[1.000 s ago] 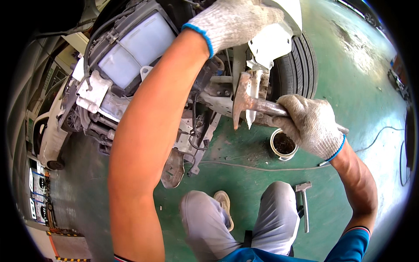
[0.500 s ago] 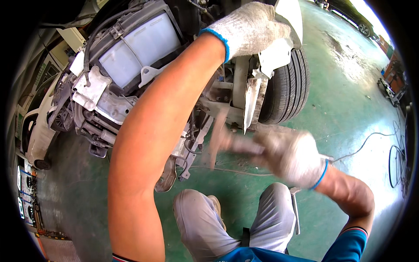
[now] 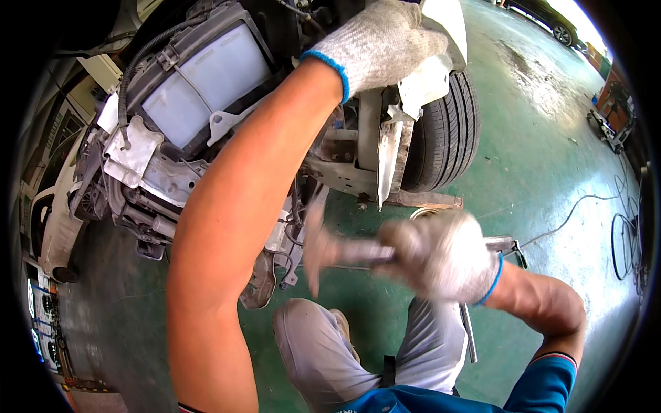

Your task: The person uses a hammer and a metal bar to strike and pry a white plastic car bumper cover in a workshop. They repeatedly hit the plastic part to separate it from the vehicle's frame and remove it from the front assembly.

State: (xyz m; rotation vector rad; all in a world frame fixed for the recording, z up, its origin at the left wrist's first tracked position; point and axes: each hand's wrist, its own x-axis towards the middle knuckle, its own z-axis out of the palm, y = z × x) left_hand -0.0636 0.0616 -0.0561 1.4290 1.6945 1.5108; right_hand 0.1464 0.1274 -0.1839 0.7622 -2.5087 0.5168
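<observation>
My right hand [image 3: 444, 258], in a knitted work glove with a blue cuff, is closed round the handle of a hammer [image 3: 365, 252]. Motion smears both the glove and the hammer's head, which points left above my knees. Further off, my left hand [image 3: 379, 45], gloved the same way, grips the edge of a white fender panel [image 3: 446, 20]; its fingertips are partly hidden. Below that hand a bent, jagged strip of white sheet metal [image 3: 389, 155] hangs beside the tyre [image 3: 447, 138]. The hammer is apart from the metal.
The stripped car front, with its radiator [image 3: 206, 82] and loose brackets, fills the upper left. A wooden block [image 3: 427, 199] lies by the tyre. Behind my right hand stands a metal tool [image 3: 506, 244]. A cable [image 3: 571, 217] crosses the green floor. Another white car [image 3: 62, 220] is far left.
My right hand has drawn the hammer down and left, away from the torn metal. My left hand keeps its hold on the panel while the view shifts slightly.
</observation>
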